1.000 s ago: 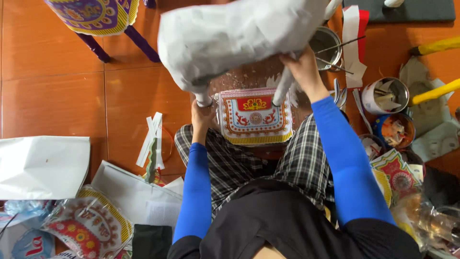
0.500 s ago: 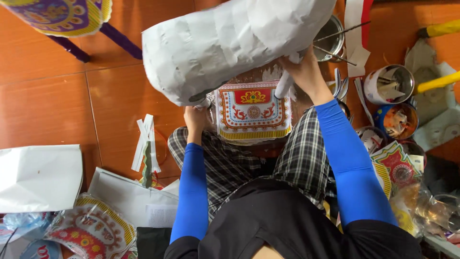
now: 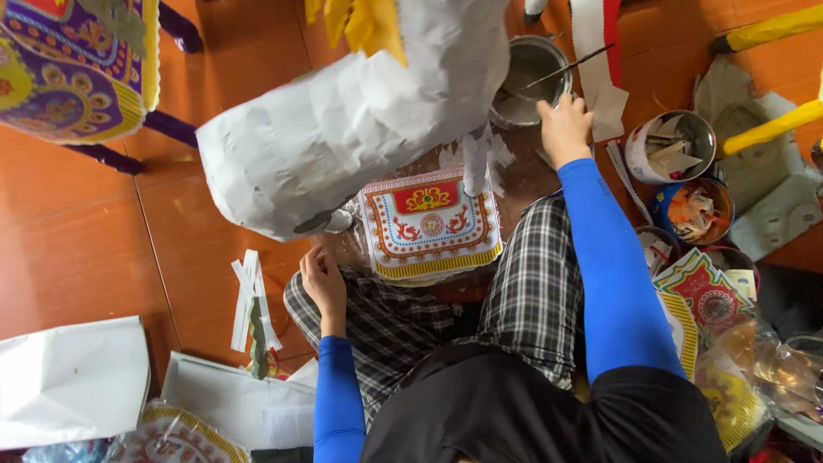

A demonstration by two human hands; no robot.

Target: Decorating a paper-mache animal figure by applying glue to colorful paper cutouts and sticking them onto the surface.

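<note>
Right hand: right hand (image 3: 563,129) was stretched out past the knee and closed around the near end of a thin stick (image 3: 566,69); the fingers were curled on it.
Left hand: left hand (image 3: 323,279) was lying low by the left knee, fingers bent loosely, under the back end of the white paper figure (image 3: 343,129); I cannot tell if it gripped something or only touched the floor.
Stick: thin and dark, it went slanting from the right hand up over the rim of the metal pot (image 3: 531,69).
Metal pot: round, grey inside, it stood just beyond the right hand and just beside the paper figure.
Paper figure: big, white, wrinkled, with yellow paper pieces at its top; it stood between the two hands, and one thin white leg (image 3: 474,163) came down on the patterned sheet (image 3: 429,225).
Patterned sheet: red, white and gold, it was lying flat under the figure, in front of the checked trousers (image 3: 514,283).
Right of the figure: two open tins (image 3: 669,146) with paper scraps, well apart from it, and a red and white paper strip (image 3: 596,51) just behind the right hand.
Left of the figure: a purple and yellow decorated stool (image 3: 69,77), white paper strips (image 3: 250,300) near the left hand, and white sheets (image 3: 73,381) farther away on the orange floor (image 3: 86,231).
</note>
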